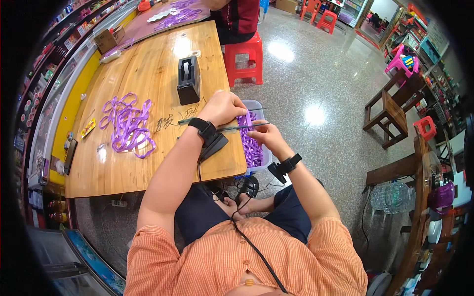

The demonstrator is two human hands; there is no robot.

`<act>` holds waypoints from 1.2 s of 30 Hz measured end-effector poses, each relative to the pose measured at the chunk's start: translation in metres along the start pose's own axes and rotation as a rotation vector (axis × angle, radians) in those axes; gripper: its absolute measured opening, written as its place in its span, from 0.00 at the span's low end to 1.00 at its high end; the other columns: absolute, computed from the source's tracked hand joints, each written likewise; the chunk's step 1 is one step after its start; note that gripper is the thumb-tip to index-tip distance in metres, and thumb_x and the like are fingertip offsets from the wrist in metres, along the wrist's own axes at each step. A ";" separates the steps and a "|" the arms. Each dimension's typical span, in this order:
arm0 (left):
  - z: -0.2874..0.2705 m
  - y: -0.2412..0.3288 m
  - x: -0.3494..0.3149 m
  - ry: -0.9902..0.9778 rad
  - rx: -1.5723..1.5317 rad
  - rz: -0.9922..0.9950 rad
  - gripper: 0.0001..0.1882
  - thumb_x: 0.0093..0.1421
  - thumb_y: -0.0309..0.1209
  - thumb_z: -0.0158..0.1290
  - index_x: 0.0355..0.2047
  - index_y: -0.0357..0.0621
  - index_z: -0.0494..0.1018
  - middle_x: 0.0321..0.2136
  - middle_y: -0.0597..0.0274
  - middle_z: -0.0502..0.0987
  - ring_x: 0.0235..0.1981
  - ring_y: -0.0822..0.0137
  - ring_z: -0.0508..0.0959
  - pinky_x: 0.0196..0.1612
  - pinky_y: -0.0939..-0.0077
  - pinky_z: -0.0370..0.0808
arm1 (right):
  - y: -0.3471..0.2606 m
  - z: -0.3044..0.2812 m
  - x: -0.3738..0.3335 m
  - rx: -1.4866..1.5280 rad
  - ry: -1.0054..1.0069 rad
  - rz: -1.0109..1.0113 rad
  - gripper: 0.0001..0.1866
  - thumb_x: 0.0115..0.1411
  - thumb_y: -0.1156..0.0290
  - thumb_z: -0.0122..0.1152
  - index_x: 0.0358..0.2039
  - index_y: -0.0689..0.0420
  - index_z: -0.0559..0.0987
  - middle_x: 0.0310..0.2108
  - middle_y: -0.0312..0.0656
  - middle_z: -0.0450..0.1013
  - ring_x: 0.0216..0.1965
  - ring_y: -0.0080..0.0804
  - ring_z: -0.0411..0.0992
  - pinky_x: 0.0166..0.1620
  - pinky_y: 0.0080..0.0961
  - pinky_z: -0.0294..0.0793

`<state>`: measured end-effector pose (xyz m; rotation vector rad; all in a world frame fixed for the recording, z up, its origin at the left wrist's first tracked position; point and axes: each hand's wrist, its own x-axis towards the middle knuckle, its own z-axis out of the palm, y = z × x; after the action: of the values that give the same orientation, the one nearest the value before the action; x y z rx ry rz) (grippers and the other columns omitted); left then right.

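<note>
Pinching a slim dark rod [255,127] beyond the right edge of the table [103,172], the right hand [271,138] is near the left hand [226,108], whose fingertips seem closed on purple ribbon [244,119]; the tub [267,157] of purple strands [254,154] stands below, by the table's near right corner. Should either pinch loosen, or a strand snag, the rod could slip into the tub.

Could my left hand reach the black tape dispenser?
Probably yes: the black tape dispenser stands on the wooden table beside your left hand, nothing visible between them, though that hand seems busy with purple ribbon.
</note>
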<state>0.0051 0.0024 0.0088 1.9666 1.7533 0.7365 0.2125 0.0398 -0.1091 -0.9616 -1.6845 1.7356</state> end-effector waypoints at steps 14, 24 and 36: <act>0.002 -0.005 -0.001 -0.023 -0.085 -0.053 0.13 0.53 0.36 0.63 0.34 0.41 0.84 0.28 0.54 0.83 0.31 0.64 0.82 0.38 0.71 0.77 | 0.027 0.020 -0.012 -0.197 0.130 -0.111 0.15 0.56 0.63 0.71 0.34 0.64 0.84 0.30 0.37 0.80 0.32 0.20 0.74 0.37 0.22 0.74; 0.005 -0.001 0.003 -0.014 -0.005 -0.098 0.15 0.58 0.38 0.59 0.35 0.38 0.82 0.30 0.51 0.83 0.32 0.62 0.81 0.39 0.69 0.77 | 0.021 0.023 -0.104 -0.100 0.009 -0.184 0.10 0.55 0.69 0.73 0.26 0.62 0.83 0.24 0.32 0.74 0.26 0.17 0.68 0.29 0.20 0.67; 0.012 0.001 -0.001 0.009 0.078 0.056 0.16 0.58 0.39 0.58 0.34 0.37 0.83 0.33 0.47 0.81 0.35 0.52 0.80 0.44 0.62 0.77 | -0.018 0.021 -0.141 -0.151 -0.039 -0.345 0.08 0.55 0.72 0.71 0.34 0.60 0.85 0.25 0.36 0.74 0.27 0.22 0.69 0.31 0.21 0.66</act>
<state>0.0133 0.0017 -0.0006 2.0745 1.7631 0.7060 0.2792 -0.0823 -0.0747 -0.6542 -1.8989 1.4253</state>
